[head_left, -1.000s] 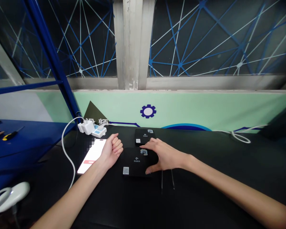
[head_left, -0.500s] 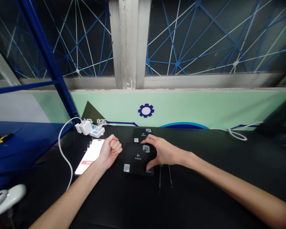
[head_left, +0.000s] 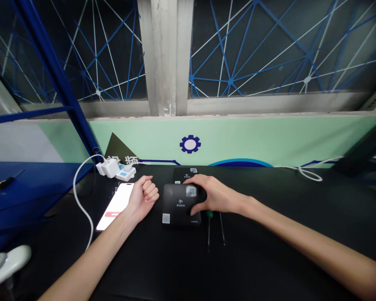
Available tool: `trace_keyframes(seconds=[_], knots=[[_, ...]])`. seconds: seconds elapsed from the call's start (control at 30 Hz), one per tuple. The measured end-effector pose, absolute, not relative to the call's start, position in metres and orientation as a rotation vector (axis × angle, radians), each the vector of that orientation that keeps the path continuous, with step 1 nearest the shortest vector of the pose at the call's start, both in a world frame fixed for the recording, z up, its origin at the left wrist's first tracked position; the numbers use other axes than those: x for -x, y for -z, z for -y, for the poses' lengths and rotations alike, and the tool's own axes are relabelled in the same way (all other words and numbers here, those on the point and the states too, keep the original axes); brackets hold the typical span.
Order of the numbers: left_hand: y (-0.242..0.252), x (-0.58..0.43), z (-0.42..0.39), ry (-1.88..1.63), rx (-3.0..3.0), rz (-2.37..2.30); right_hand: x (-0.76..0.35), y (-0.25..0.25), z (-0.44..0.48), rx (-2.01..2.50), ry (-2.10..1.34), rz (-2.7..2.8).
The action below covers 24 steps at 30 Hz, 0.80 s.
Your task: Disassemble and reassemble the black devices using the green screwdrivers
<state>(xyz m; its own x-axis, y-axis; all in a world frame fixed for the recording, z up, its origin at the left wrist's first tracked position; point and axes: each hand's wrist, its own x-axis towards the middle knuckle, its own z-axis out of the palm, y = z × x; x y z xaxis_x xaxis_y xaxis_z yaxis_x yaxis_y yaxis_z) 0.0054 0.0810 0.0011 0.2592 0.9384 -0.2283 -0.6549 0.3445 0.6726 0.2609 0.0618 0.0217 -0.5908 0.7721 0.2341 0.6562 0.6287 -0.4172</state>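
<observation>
My right hand [head_left: 214, 196] grips the right side of a square black set-top box [head_left: 178, 205], with fingers on its top and thumb at its right edge. The box has a QR sticker and a grey label. Behind it, partly hidden, lies a second black box [head_left: 185, 174]. My left hand [head_left: 144, 196] is a closed fist holding nothing, resting beside a smartphone [head_left: 115, 207] with a lit white screen. Just below my right hand lie a green-handled screwdriver [head_left: 208, 230] and a thin metal tool [head_left: 222, 228].
A white plug and power strip [head_left: 115, 168] stand at the back of the black mat [head_left: 269, 234], with a white cable curling forward. A yellow-handled screwdriver [head_left: 3, 183] lies on a blue bench [head_left: 28, 196] at left. A white object [head_left: 9, 265] sits at lower left.
My right hand has moved from spread across the box to its right side, and the box has turned slightly. My left fingers have closed tighter. The whole view has drifted left.
</observation>
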Motion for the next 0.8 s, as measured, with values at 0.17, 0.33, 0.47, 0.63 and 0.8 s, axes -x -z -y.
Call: trace_keyframes(seconds=[0.17, 0.33, 0.47, 0.63, 0.8], knots=[[0.001, -0.004, -0.083, -1.151, -0.524, -0.678, -0.262, -0.022, -0.063, 1.07, -0.362, 2.462], [0.002, -0.005, -0.082, -1.161, -0.576, -0.659, -0.263, -0.019, -0.064, 1.003, -0.293, 2.455], [-0.001, -0.005, -0.079, -1.185, -0.594, -0.629, -0.262, -0.02, -0.061, 0.962, -0.199, 2.454], [-0.003, -0.004, -0.078, -1.197, -0.587, -0.607, -0.261, -0.019, -0.057, 0.865, -0.122, 2.444], [-0.004, -0.002, -0.08, -1.183, -0.573, -0.617, -0.263, -0.013, -0.055, 0.747, 0.022, 2.446]])
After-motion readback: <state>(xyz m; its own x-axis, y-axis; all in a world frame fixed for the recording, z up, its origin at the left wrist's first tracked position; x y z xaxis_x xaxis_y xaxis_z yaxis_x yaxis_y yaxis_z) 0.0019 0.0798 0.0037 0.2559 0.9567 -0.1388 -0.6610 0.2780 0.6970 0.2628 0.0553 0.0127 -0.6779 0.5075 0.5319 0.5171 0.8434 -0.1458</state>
